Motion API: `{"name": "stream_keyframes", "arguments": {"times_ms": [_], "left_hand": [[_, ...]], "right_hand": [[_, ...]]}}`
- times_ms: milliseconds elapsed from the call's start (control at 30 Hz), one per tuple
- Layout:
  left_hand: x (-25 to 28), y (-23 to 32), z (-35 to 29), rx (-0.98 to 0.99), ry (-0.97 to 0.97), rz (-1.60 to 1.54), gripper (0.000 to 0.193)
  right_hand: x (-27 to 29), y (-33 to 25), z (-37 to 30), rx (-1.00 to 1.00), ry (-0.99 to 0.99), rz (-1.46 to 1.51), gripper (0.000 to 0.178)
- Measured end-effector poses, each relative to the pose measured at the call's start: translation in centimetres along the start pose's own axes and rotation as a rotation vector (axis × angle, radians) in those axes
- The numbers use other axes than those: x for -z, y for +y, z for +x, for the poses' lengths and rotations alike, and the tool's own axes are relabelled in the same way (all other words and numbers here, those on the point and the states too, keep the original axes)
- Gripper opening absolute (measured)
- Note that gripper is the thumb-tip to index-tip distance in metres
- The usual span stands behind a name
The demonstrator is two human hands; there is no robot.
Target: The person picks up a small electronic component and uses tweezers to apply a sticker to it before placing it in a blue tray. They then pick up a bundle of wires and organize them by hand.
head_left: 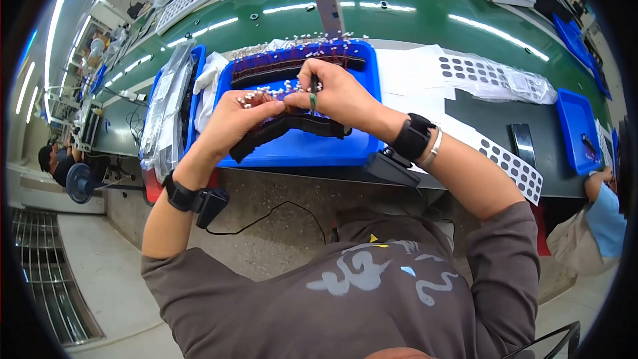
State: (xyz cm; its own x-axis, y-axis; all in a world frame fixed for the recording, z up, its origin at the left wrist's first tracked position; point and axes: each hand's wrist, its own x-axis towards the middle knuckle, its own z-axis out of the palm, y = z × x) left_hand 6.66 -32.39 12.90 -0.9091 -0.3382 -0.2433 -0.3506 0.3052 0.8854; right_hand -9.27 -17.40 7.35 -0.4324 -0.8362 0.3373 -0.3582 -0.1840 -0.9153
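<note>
Glossy blue plastic tray (312, 149), matt black foam strip (266, 134), shiny green bench top (399, 20).

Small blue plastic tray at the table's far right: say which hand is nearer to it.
Right. The right hand is over the large blue plastic tray, left of the small blue plastic tray; the left hand is farther left still.

Directly before you a tray (312, 149) sits on the workbench (399, 20), with a foam strip (292, 126) lying in it under your hands, a second tray (193, 93) just to its left, perforated sheets (492, 76) to its right, and a third tray (577, 129) farther right.
</note>
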Motion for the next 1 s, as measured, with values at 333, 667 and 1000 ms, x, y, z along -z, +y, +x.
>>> {"name": "stream_keyframes", "arguments": {"times_ms": [333, 667, 1000], "left_hand": [[-1.4, -2.2, 2.1, 0.227, -0.093, 0.111, 0.018], [0.5, -9.2, 1.2, -0.51, 0.222, 1.039, 0.036], [3.0, -10.2, 3.2, -0.608, 0.463, 0.955, 0.051]], "right_hand": [[-0.1, 2.6, 0.2, -0.41, -0.256, 0.052, 0.027], [-2.5, 4.6, -0.6, 0.067, 0.015, -0.39, 0.036], [-0.8, 6.0, 1.9, 0.242, 0.057, -0.742, 0.039]]}}
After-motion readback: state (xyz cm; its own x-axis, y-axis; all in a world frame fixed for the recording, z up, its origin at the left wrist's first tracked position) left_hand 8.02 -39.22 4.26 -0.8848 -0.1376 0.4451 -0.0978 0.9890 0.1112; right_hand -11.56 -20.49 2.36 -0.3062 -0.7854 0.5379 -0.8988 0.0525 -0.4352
